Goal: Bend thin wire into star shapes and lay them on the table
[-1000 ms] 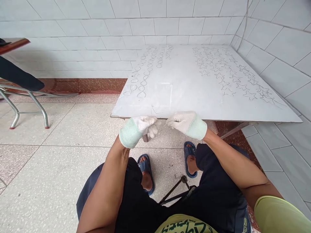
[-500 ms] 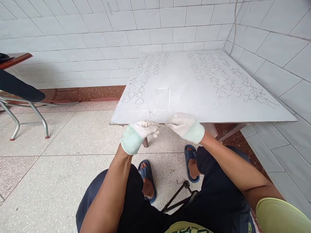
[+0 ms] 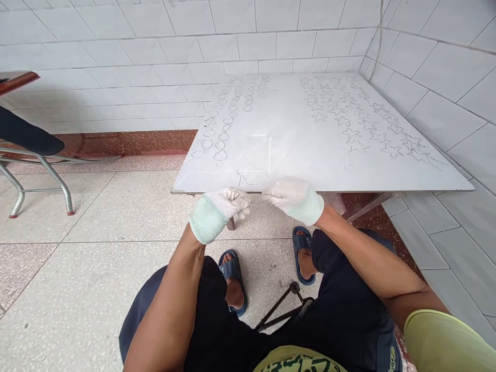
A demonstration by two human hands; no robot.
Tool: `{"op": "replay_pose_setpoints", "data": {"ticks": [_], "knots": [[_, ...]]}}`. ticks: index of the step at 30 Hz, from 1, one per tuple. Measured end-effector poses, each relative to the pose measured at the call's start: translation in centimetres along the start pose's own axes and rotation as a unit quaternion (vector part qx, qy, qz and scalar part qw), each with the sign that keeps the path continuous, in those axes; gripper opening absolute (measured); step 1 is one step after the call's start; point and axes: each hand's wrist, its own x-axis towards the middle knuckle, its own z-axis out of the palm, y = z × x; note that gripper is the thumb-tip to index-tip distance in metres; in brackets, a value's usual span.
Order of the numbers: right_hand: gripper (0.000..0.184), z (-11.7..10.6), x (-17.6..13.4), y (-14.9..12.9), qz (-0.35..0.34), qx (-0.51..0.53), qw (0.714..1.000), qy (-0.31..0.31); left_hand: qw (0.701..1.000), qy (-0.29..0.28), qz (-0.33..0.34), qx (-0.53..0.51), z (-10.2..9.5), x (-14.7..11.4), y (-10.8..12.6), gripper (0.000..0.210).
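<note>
Both my hands wear white gloves with pale green cuffs, at the front edge of a white board (image 3: 294, 160). My left hand (image 3: 232, 202) is closed in a pinch on a thin bent wire (image 3: 243, 179), whose zigzag end rises above the fingers. My right hand (image 3: 284, 195) pinches too, its fingertips just right of the left ones; the wire seems to run between them, but its far end is hidden. Farther back lie several star-shaped wires (image 3: 343, 121) on the right and several looped wires (image 3: 221, 137) on the left.
Tiled walls (image 3: 217, 46) stand behind and to the right of the board. A metal-legged stool (image 3: 50, 181) is at left, beside a brown tabletop edge (image 3: 17, 82). Below me are my slippered feet (image 3: 232, 274) and a dark metal frame (image 3: 282, 307) on the speckled floor.
The view has shifted slightly. Both hands stay pinched at the board's edge, with the fingertips moved only a little. The bent wire end still shows above the left hand.
</note>
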Motion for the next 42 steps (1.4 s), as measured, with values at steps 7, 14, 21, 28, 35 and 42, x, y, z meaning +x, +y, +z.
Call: {"op": "replay_pose_setpoints", "data": {"ticks": [7,14,21,28,35,42], "knots": [[0.06,0.3,-0.1,0.1,0.006,-0.051,0.999,0.001,0.999,0.012,-0.027,0.012,0.0,0.2,0.1,0.024],[0.073,0.1,0.2,-0.5,0.004,-0.063,0.998,-0.016,0.999,0.004,-0.013,0.029,0.4,-0.7,0.8,0.021],[0.073,0.5,0.1,-0.6,0.003,-0.101,0.994,0.039,0.998,0.012,-0.013,0.057,0.7,-0.9,1.3,0.02],[0.072,1.1,-0.2,-0.8,0.001,-0.128,0.99,0.065,0.998,0.006,-0.014,0.054,0.4,-1.0,1.6,0.019],[0.064,1.1,-0.6,-1.9,-0.014,-0.203,0.977,0.056,0.994,0.005,-0.074,0.078,0.2,-0.3,1.5,0.015],[0.057,1.2,-0.6,-2.2,-0.031,-0.244,0.968,0.05,0.996,0.002,-0.038,0.084,-0.3,0.4,0.2,0.012]]}}
